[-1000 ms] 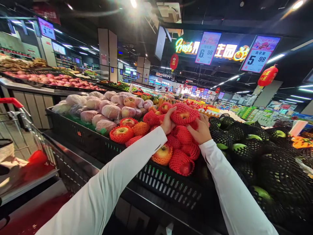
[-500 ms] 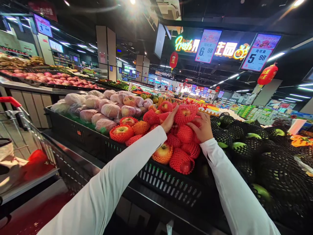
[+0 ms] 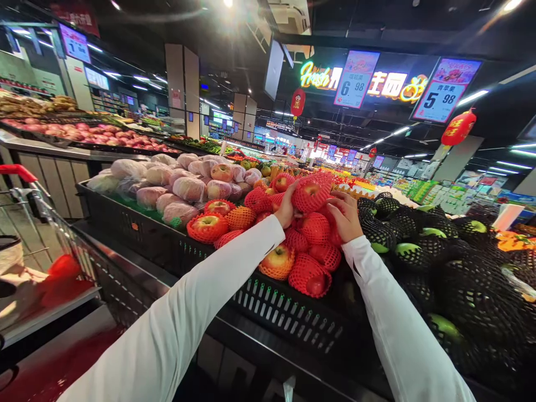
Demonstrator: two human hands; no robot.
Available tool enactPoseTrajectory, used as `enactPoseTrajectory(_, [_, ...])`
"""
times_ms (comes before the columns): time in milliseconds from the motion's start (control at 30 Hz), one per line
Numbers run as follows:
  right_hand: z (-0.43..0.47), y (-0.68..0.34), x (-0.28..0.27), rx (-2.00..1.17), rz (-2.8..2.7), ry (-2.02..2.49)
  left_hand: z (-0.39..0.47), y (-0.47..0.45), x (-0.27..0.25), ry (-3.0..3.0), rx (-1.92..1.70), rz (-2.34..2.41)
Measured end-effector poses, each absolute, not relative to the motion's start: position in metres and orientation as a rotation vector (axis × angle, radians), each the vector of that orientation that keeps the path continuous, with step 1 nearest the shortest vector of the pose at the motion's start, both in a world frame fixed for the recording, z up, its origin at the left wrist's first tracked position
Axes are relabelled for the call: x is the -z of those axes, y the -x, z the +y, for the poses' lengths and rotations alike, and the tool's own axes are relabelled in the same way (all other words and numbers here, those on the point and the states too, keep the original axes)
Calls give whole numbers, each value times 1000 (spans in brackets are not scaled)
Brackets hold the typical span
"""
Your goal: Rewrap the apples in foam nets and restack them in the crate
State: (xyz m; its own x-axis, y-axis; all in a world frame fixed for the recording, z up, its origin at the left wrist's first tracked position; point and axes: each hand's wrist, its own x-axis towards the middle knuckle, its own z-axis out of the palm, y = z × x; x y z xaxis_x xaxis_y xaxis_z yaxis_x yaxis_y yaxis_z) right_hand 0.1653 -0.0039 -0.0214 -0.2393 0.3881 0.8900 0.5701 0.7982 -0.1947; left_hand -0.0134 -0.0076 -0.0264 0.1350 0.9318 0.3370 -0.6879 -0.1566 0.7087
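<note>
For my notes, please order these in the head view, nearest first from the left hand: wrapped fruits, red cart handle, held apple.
1. Held apple: against the left hand, on its right.
2. Wrapped fruits: piled to the left.
3. Red cart handle: far left.

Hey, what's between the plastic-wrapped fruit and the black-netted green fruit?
In the head view: apples in red and orange nets, with the left hand and right hand among them.

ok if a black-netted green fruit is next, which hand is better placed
Probably the right hand: it is nearer the black-netted green fruit, while the left hand is across at the top red-netted apple's left side.
</note>
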Motion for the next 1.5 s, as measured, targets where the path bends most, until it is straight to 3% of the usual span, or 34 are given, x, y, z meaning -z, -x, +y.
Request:
enactPoseTrajectory(300, [1,-168,20,275,-1881,670,-15,14,23,-865,-1410,334])
enactPoseTrajectory(600, [6,-168,27,376,-1917,887,-14,14,23,-729,-1535,211])
enactPoseTrajectory(900, [-34,-150,8,358,-2024,504,-16,13,20,-819,-1501,264])
enactPoseTrajectory(1500, [-24,-153,17,383,-1831,633,-14,12,28,-1299,-1488,415])
